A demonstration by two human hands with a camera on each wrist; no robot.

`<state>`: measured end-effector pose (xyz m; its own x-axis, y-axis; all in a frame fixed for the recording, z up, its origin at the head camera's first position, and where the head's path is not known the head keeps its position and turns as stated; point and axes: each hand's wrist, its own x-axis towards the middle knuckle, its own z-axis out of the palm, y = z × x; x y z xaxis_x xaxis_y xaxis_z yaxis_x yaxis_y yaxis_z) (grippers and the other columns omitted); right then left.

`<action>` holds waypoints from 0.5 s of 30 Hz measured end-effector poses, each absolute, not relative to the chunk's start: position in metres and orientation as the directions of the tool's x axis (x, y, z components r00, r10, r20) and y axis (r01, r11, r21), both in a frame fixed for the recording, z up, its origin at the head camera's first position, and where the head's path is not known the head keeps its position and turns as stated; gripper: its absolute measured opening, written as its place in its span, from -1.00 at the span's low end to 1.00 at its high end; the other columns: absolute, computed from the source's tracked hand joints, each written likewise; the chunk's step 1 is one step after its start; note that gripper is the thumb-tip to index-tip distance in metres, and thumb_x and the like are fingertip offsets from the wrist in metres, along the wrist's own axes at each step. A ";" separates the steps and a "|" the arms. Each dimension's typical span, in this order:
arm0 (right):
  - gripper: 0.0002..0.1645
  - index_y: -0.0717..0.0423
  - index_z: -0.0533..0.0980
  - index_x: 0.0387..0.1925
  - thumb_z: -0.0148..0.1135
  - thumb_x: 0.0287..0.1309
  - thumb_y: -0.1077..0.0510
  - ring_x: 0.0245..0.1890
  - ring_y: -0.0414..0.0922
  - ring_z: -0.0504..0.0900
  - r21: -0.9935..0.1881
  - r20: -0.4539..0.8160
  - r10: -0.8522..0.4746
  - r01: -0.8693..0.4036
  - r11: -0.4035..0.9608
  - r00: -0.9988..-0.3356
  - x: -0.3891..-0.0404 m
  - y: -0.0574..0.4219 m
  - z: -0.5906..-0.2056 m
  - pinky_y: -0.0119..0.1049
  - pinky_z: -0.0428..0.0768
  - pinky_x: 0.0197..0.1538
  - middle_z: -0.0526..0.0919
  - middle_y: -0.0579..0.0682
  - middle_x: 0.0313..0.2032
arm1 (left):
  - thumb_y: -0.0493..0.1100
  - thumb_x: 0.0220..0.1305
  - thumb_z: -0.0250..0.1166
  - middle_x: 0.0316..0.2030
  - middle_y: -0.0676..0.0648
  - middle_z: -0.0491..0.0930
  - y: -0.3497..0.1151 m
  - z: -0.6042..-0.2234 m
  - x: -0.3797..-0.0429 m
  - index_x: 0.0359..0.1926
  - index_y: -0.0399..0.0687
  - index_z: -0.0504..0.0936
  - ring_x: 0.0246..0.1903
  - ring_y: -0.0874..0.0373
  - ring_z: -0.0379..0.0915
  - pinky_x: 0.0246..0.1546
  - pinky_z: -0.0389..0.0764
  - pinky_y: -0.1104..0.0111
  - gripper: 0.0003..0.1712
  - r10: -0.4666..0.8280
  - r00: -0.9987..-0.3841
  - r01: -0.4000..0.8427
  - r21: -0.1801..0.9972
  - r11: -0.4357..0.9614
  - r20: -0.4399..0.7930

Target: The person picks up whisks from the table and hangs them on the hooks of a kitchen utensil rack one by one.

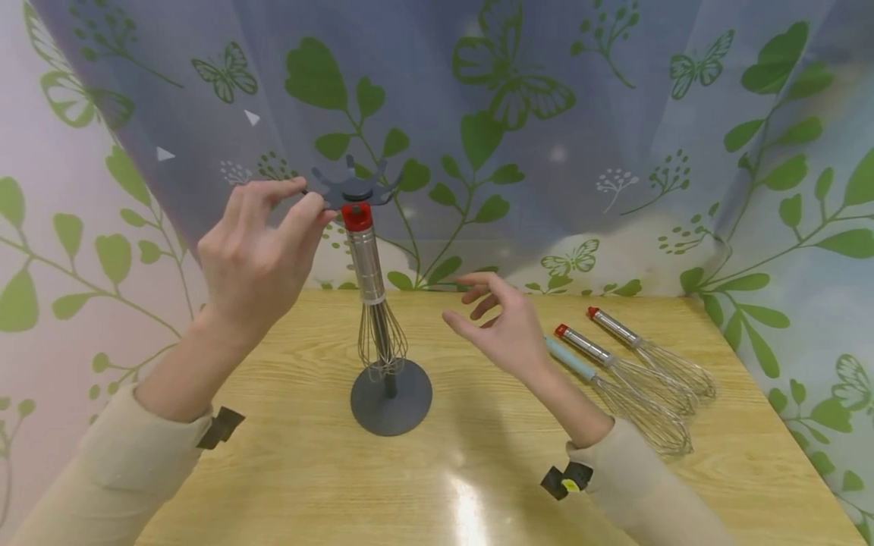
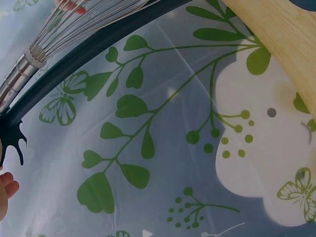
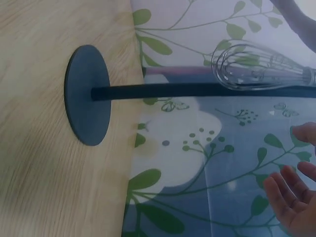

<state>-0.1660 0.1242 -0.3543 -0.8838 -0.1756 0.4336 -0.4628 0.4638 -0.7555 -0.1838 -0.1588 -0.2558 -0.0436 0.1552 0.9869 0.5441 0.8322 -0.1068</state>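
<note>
A dark grey utensil stand (image 1: 392, 413) with a round base, a thin pole and a ring of hooks on top stands upright on the table. A metal whisk (image 1: 366, 262) with a red handle end hangs from its hooks, wires downward in front of the pole. My left hand (image 1: 256, 243) pinches a hook on the left side of the stand's top between thumb and fingers. To the right of the pole, my right hand (image 1: 504, 324) is held in the air with fingers spread and loosely bent, holding nothing. The right wrist view shows the whisk (image 3: 261, 71) beside the pole.
On the right of the wooden table (image 1: 300, 470) lie two red-ended whisks (image 1: 583, 345) and a whisk with a light blue handle (image 1: 570, 358), side by side. A patterned curtain (image 1: 437, 98) with green leaves and butterflies hangs behind the table.
</note>
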 end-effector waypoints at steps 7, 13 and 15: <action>-0.41 -0.06 0.59 0.24 0.55 0.19 -0.01 -0.22 -0.05 0.75 -0.749 0.314 -0.212 -0.379 0.544 -0.925 -0.176 0.137 -0.354 -0.26 0.67 -0.26 0.77 0.02 -0.10 | 0.01 0.56 0.24 -0.19 -0.29 0.71 -0.159 -0.256 -0.184 -0.28 -0.13 0.66 -0.29 -0.29 0.67 -0.73 0.38 -0.09 -0.68 0.153 -0.047 0.542 -0.103 0.834 0.987; -0.34 -0.10 0.55 0.32 0.53 0.22 -0.02 -0.14 -0.02 0.76 -0.756 0.217 -0.288 -0.347 0.555 -0.933 -0.181 0.150 -0.350 -0.19 0.72 -0.18 0.78 0.03 -0.01 | 0.00 0.55 0.25 -0.18 -0.29 0.71 -0.160 -0.256 -0.184 -0.27 -0.12 0.66 -0.27 -0.28 0.68 -0.74 0.39 -0.09 -0.69 0.157 -0.057 0.545 -0.101 0.832 0.986; -0.33 -0.08 0.54 0.34 0.53 0.22 0.00 -0.14 -0.01 0.76 -0.760 0.197 -0.321 -0.351 0.547 -0.926 -0.183 0.155 -0.350 -0.19 0.73 -0.21 0.78 0.06 0.01 | 0.01 0.56 0.24 -0.18 -0.29 0.71 -0.160 -0.256 -0.184 -0.28 -0.13 0.66 -0.27 -0.28 0.68 -0.74 0.40 -0.10 -0.68 0.155 -0.058 0.547 -0.098 0.831 0.986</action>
